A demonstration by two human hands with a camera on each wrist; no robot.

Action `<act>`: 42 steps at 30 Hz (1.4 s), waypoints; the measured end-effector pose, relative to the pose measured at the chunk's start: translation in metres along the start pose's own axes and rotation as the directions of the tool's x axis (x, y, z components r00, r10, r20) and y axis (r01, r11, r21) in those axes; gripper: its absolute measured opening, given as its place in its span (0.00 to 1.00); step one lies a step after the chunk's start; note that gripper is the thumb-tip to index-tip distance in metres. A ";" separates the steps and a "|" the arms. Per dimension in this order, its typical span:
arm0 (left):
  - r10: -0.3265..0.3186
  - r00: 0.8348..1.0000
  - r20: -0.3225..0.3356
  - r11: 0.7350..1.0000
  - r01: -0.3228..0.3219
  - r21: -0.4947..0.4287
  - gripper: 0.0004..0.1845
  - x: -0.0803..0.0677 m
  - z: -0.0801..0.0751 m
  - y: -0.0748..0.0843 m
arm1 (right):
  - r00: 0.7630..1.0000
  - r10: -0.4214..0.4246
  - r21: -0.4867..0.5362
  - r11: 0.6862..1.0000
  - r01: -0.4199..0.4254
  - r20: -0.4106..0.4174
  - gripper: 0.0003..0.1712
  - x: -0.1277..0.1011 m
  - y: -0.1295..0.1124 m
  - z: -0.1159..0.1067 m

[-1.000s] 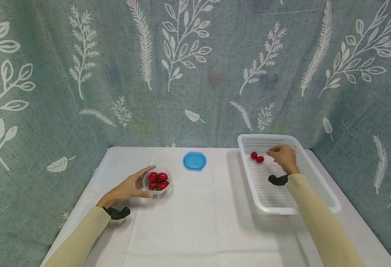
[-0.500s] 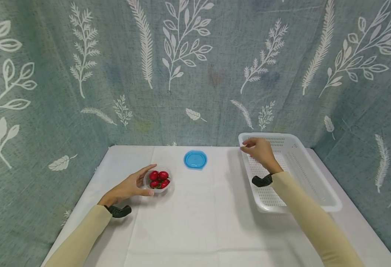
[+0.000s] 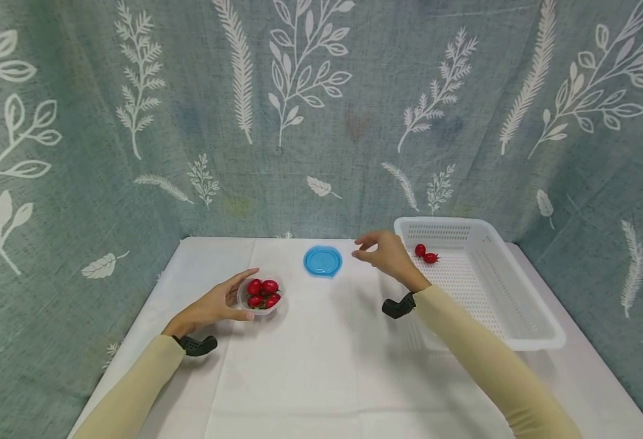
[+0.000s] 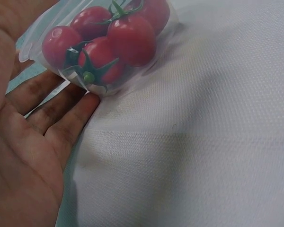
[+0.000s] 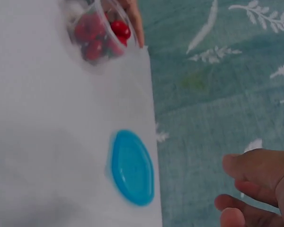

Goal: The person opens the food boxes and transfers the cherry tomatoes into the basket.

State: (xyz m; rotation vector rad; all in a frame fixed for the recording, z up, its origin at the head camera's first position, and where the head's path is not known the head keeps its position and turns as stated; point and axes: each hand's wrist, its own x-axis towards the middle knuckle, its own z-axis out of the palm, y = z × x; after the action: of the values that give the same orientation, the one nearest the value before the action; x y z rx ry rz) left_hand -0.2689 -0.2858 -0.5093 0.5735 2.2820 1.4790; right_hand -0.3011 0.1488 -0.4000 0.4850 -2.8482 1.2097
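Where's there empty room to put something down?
The white table is bare in front, between the sleeves. The basket has room in front of its two tomatoes. It's crowded by the clear tub, which the left hand cups, and between the blue lid and the basket, where the right hand hangs.

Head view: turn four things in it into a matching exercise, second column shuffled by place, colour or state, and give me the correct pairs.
Column one:
1. Plastic lid
2. Perforated basket
3. Clear tub
4. Right hand

Column two:
A. White, with two cherry tomatoes inside
B. Raised above the tablecloth, seen between the lid and the basket
C. Blue, lying on the tablecloth
D. Holding several more cherry tomatoes, touched by the left hand

Pairs: 1-C, 2-A, 3-D, 4-B
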 end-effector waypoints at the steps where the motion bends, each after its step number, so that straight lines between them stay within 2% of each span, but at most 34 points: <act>1: -0.001 1.000 0.000 1.000 0.001 -0.004 0.56 0.000 0.000 0.000 | 1.000 -0.008 0.005 1.000 0.008 0.013 0.17 0.001 -0.003 0.003; 9: 0.008 1.000 0.001 1.000 -0.008 -0.013 0.55 -0.001 0.000 -0.002 | 0.991 -0.058 0.081 0.995 0.049 0.117 0.19 0.006 -0.028 0.024; 18: 0.012 1.000 0.005 1.000 -0.012 -0.018 0.56 -0.002 -0.001 -0.003 | 0.979 -0.091 0.144 0.987 0.065 0.184 0.22 0.013 -0.049 0.053; 22: -0.008 1.000 -0.002 1.000 0.008 -0.019 0.56 -0.002 -0.001 -0.002 | 0.967 -0.113 0.153 0.985 0.079 0.227 0.22 0.014 -0.056 0.069; 29: -0.055 0.998 -0.009 0.998 0.054 -0.031 0.58 -0.001 0.000 0.002 | 0.941 -0.183 0.131 0.980 0.151 0.284 0.21 0.013 -0.064 0.103; 37: -0.052 0.999 -0.003 0.999 0.052 -0.014 0.57 0.000 -0.001 0.000 | 0.917 -0.247 0.162 0.965 0.205 0.313 0.23 0.011 -0.073 0.135; 42: -0.047 0.999 -0.003 0.999 0.047 -0.017 0.57 -0.002 -0.001 0.002 | 0.913 -0.264 0.112 0.964 0.240 0.310 0.22 0.014 -0.080 0.148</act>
State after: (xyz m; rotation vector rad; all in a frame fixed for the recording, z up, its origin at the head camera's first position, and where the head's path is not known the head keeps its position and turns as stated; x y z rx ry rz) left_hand -0.2674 -0.2864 -0.5070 0.5097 2.2678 1.4767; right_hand -0.2749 -0.0117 -0.4464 1.1143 -2.8736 1.2901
